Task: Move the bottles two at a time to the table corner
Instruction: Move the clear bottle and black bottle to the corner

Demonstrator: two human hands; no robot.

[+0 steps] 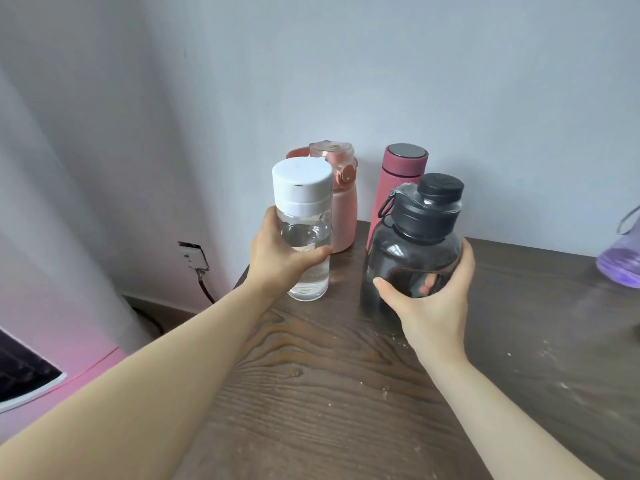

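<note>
My left hand (277, 261) grips a clear bottle with a white cap (304, 216), upright near the table's far left corner. My right hand (433, 306) grips a wide smoky dark bottle with a black cap (415, 247) from its right side. Whether either bottle's base touches the wood I cannot tell. Behind them, against the wall, stand a light pink bottle with a flip lid (341, 202) and a dark pink flask (398, 174), both upright on the dark wooden table (329, 393).
A purple bottle (621, 261) lies at the right edge of view on the table. The wall runs close behind the bottles. Left of the table hang a grey curtain (69, 202) and a wall socket with a cable (194, 258).
</note>
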